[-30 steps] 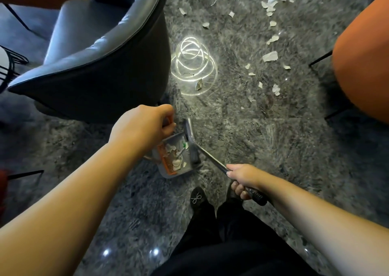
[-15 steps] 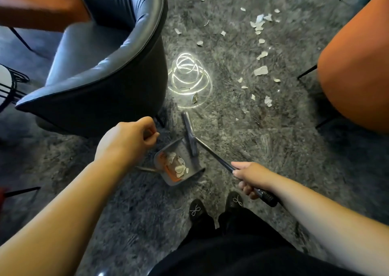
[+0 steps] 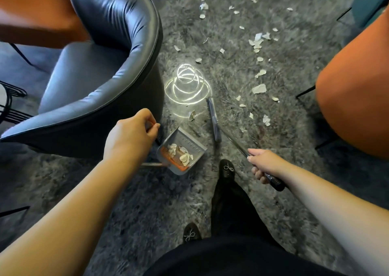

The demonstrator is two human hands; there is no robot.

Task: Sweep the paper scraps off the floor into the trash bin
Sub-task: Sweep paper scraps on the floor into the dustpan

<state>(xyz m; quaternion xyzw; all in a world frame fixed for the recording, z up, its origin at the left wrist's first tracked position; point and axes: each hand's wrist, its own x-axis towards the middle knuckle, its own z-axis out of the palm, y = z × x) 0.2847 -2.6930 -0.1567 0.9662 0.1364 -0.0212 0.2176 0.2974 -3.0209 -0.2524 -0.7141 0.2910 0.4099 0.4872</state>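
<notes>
Several white paper scraps (image 3: 259,88) lie scattered over the dark grey marbled floor, mostly at the upper right. A grey dustpan (image 3: 190,144) with an orange comb edge sits on the floor at centre and holds a few scraps. My left hand (image 3: 131,136) grips the dustpan's upright handle beside the dark chair. My right hand (image 3: 264,165) grips the broom's black handle; its grey head (image 3: 214,119) rests on the floor to the right of the dustpan, apart from it. One scrap (image 3: 192,115) lies just beyond the dustpan's mouth. No trash bin is in view.
A dark blue leather armchair (image 3: 101,69) stands close on the left. An orange chair (image 3: 355,107) stands at the right with thin black legs. A bright ceiling-light reflection (image 3: 187,86) glares on the floor. My black shoes (image 3: 227,168) stand just behind the dustpan.
The broom head has swung out of the dustpan, forward and to the right. My view and feet have shifted forward, and the dustpan has come along with my left hand.
</notes>
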